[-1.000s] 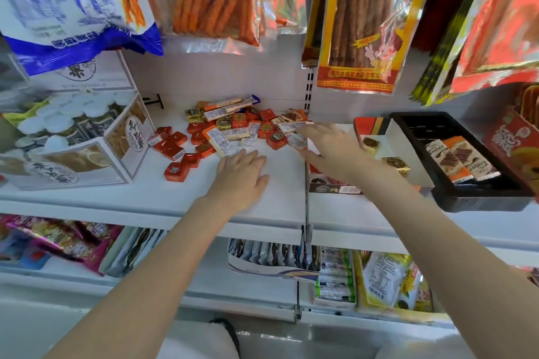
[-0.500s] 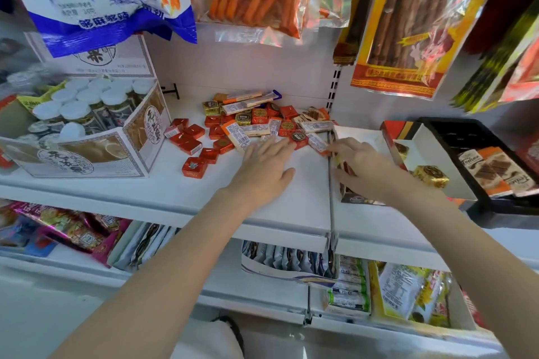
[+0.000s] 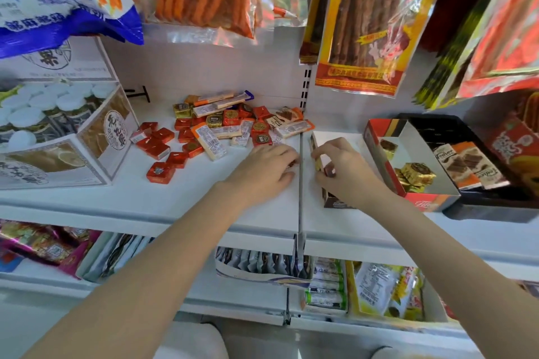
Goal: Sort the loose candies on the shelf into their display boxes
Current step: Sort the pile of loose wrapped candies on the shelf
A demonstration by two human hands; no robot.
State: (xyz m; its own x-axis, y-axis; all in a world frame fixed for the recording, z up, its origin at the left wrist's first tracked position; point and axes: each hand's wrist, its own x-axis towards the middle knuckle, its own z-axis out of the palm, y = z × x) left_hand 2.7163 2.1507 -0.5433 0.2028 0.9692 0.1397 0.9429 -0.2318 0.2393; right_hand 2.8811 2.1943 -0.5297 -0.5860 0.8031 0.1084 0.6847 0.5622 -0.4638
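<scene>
The white shelf (image 3: 87, 201) is carrying the loose candies (image 3: 221, 128), heaped at frame centre. The right hand (image 3: 347, 172) is gripping a small display box (image 3: 329, 201); the left hand (image 3: 262, 169) is lying flat, fingers relaxed. Better steadying the box before feeding in matching pieces.

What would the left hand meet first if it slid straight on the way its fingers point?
Probably the metal shelf divider just past the left hand, whose fingertips are nearly at it; depth is unclear.
</scene>
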